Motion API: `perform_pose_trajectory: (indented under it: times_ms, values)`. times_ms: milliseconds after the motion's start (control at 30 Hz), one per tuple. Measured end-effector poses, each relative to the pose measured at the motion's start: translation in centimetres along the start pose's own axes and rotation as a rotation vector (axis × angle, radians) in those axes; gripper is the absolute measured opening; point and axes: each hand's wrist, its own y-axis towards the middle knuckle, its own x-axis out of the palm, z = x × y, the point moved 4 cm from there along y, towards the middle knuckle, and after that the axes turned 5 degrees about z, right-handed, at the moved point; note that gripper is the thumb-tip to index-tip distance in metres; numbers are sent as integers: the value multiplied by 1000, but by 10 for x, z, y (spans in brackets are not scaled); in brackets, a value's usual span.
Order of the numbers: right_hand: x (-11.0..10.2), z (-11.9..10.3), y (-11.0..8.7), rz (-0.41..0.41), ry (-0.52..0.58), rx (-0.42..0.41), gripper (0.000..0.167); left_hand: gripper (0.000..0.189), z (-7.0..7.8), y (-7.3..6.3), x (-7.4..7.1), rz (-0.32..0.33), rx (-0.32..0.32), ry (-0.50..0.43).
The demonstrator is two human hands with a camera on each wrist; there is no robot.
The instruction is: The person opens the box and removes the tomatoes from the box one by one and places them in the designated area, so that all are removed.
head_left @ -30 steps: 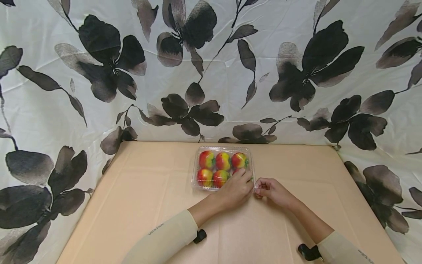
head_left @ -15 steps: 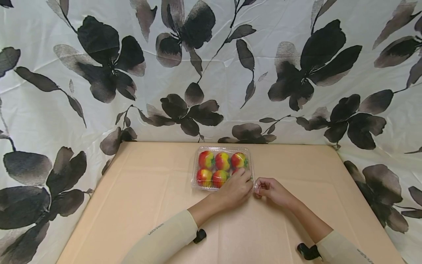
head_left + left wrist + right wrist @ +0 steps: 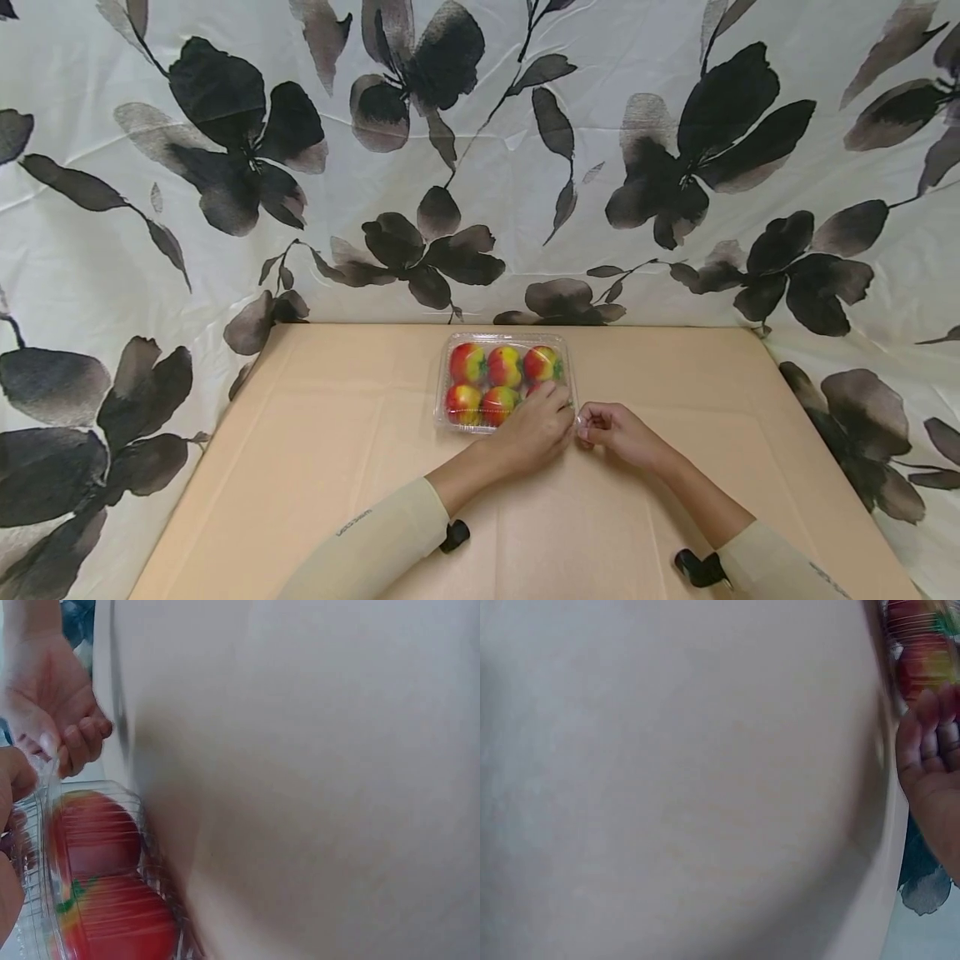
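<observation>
A clear plastic clamshell box [image 3: 459, 427] lies at the back middle of the table. Red-and-yellow fruits [image 3: 506, 367] with green tips sit in rows inside, seen through the lid. My left hand [image 3: 528, 429] reaches over the near right part of the box, its fingers bent at the lid's edge and covering one fruit. In the left wrist view its fingers [image 3: 13, 776] hold the rim. At the near right corner my right hand [image 3: 618, 435] pinches the clear plastic edge between thumb and finger. The right wrist view shows its curled fingers [image 3: 930, 739] beside the box.
A tan sheet covers the table [image 3: 337, 433]. Behind and around it hangs a white cloth [image 3: 558, 175] with dark flowers. Black wrist cameras [image 3: 455, 536] sit at both sleeves.
Both hands keep their places at the box's near right corner. The head view shifts very slightly; otherwise the box and fruits look the same.
</observation>
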Motion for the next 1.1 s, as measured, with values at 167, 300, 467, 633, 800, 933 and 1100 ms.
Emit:
perform_pose_trajectory:
  times_ms: [167, 300, 467, 633, 800, 933, 1100]
  values:
    - [0, 0, 0, -3, 9, 0, 11, 11, -1, 0, -2, 11, 5, -8]
    - [0, -1, 1, -7, 15, 2, 11, 10, -1, 0, -3, 24, 8, -22]
    - [0, 0, 0, -18, 14, 10, 11, 11, -2, 1, -2, 21, 13, -29]
    - [1, 0, 1, -30, 23, 5, 10, 12, -2, 0, -2, 12, 13, -26]
    - [0, 1, 0, -28, 8, 8, 10, 13, -2, 0, -4, 16, 3, -15]
    - [0, 1, 1, -27, -1, 4, 12, 11, -2, 1, -7, 19, -9, -4]
    - [0, 3, 1, -29, 11, 15, 10, 10, -2, 2, -11, 0, -14, 4]
